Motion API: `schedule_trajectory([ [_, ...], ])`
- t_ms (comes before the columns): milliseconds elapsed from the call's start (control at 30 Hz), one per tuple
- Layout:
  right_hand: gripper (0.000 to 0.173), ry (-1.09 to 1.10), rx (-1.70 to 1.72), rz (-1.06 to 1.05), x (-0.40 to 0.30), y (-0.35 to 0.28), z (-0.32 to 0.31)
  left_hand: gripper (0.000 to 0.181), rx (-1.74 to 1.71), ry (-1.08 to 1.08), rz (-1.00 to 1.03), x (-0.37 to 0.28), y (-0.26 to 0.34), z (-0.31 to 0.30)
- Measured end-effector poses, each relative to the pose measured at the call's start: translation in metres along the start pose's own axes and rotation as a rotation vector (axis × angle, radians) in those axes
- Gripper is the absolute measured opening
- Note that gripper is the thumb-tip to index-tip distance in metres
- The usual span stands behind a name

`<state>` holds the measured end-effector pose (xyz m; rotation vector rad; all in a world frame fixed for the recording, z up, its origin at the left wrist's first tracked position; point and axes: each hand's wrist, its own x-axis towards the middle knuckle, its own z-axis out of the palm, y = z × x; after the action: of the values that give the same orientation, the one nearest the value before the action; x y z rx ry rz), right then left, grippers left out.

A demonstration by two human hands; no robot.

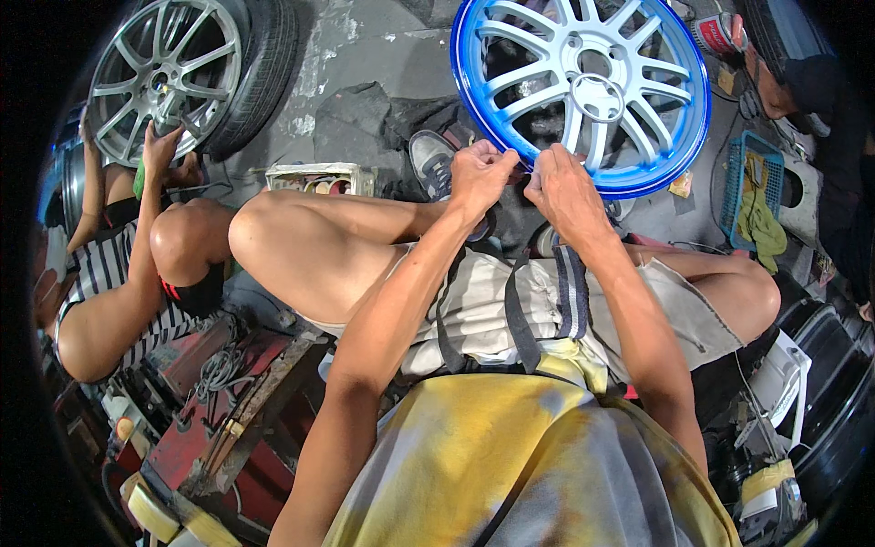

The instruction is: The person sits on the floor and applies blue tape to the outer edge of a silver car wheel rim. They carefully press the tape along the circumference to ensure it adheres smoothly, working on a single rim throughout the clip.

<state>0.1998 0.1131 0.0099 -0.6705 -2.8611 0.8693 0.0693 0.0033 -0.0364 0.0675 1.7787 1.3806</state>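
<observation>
A car wheel rim (523, 102) with pale, near-white spokes and a glossy blue lip lies before me. A roll of tape (574, 98) rests over its hub. At the lip's near edge, my left hand (482, 171) has its thumb and fingertips pinched together. Close beside it on the right, my right hand (562, 188) is bent over the same edge with curled fingers. Whatever lies between the fingertips is too small to make out.
A person (102, 301) at the left works on a silver wheel (164, 82) near a tire (266, 75). A white basket (366, 179) stands beyond my left knee. On the right are a blue plastic basket (735, 198), a paint can (714, 34) and another person's arm (765, 82).
</observation>
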Motion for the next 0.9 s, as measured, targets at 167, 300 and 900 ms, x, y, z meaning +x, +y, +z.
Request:
schedule_trajectory([
  [167, 0.027, -0.177, -0.126, -0.066, -0.003, 0.009, -0.005, 0.019, 0.016, -0.009, 0.036, 0.0, -0.007, 0.001],
  [300, 0.024, -0.125, 0.036, 0.013, -0.045, 0.002, -0.037, 0.018, -0.071, -0.069, 0.012, 0.0, -0.001, 0.0],
  [900, 0.016, 0.197, 0.176, 0.092, -0.012, -0.01, 0.006, 0.028, -0.249, -0.212, -0.18, -0.007, 0.017, -0.017],
])
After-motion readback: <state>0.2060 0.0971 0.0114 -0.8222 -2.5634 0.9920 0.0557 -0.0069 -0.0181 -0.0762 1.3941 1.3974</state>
